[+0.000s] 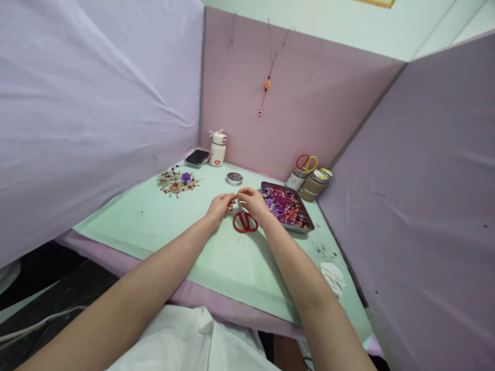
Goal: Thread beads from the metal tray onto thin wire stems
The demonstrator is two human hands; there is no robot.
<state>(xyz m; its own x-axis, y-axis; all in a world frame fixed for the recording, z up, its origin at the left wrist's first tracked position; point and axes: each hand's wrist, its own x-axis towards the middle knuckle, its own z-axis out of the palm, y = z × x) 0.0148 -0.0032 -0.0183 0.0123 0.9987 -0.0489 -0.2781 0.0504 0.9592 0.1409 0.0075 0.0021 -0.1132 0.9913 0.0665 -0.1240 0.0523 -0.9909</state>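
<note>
My left hand (221, 205) and my right hand (251, 201) meet fingertip to fingertip above the middle of the table, both closed in a pinch. What lies between the fingertips is too small to make out. A few tiny red specks, perhaps beads, show under the left fingers. Just below the hands are red-handled scissors (245, 222), their blades pointing away and partly covered by my right hand. Right of that hand is a dark tray (296, 230) full of purple, red and orange beads (284, 205). Beyond the hands sits a small round tin (234, 179).
Beaded pieces with a purple cluster (186, 177) lie at left, near a phone (197, 157) and a white bottle (217, 149). Two jars (316, 184) stand at back right, one holding scissors. A white cloth (332, 279) lies at right. An orange-beaded string (266, 85) hangs on the back panel.
</note>
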